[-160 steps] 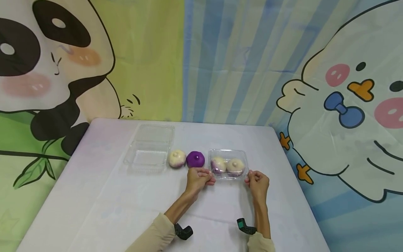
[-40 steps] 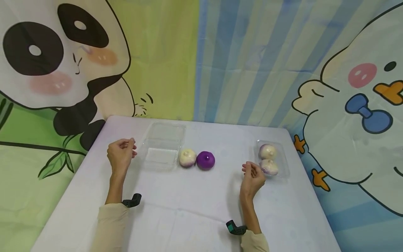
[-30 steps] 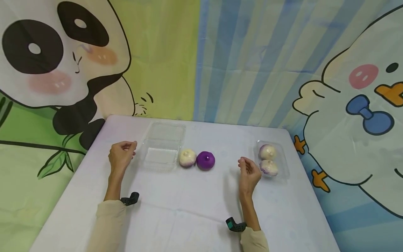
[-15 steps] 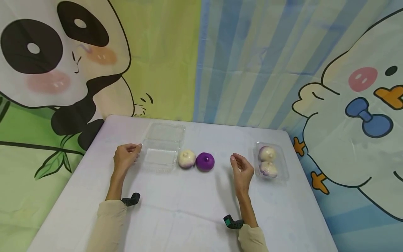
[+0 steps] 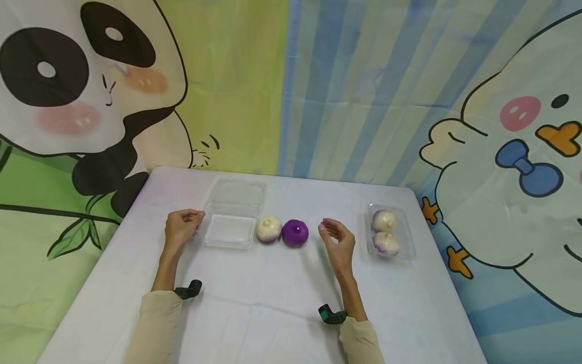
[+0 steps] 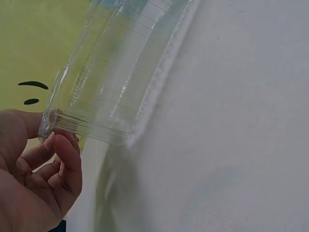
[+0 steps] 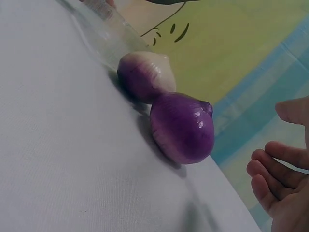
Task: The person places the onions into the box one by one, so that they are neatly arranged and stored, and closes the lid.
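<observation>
My left hand (image 5: 181,226) pinches the left rim of a clear plastic clamshell box (image 5: 230,230), its lid folded back; in the left wrist view thumb and index finger (image 6: 67,154) meet at the box's corner (image 6: 91,123). Right of the box sit a whitish onion with a purple base (image 5: 269,229) and a deep purple onion (image 5: 295,233), side by side. Holding nothing, my right hand (image 5: 340,245) hovers to the right of the purple onion (image 7: 182,128), thumb and fingers apart and facing it.
At the table's right, a second clear plastic box (image 5: 406,235) holds two whitish-purple onions (image 5: 385,221). The white table (image 5: 263,313) reaches back to a cartoon-printed cloth backdrop (image 5: 236,86).
Earlier both hands were at the filled box, which now stands turned farther right. The left hand has moved to the open box and taken its rim; the right has come left toward the purple onion.
</observation>
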`<state>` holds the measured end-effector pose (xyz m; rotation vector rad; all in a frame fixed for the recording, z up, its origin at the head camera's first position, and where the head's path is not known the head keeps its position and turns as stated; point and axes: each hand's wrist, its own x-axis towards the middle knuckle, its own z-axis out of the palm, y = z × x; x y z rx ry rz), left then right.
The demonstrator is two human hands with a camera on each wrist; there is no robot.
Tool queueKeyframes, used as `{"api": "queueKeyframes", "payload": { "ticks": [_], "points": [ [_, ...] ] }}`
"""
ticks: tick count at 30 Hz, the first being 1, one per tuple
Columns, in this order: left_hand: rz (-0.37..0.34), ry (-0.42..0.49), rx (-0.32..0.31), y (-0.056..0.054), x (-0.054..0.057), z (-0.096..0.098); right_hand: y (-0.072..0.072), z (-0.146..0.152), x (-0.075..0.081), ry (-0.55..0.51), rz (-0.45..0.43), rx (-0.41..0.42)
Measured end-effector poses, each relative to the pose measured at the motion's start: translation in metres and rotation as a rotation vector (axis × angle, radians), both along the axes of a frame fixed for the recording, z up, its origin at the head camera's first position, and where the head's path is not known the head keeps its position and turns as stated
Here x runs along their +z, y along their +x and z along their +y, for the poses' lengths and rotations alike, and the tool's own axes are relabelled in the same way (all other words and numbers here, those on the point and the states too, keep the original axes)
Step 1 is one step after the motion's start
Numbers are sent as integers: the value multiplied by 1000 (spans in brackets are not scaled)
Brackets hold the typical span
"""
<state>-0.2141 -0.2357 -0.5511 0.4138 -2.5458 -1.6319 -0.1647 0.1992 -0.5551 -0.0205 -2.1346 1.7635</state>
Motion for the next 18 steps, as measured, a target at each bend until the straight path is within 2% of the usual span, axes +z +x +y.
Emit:
{"api": "queueKeyframes", "payload": {
  "ticks": [7, 13, 18],
  "points": [
    [35, 143, 21, 2, -3, 2, -8, -6, -5, 86, 37, 107],
    [38, 186, 39, 1, -5, 2, -12, -10, -8, 139, 54, 144],
    [33, 205, 46, 0, -4, 3, -16, -13, -9, 181, 24, 172]
  ]
}}
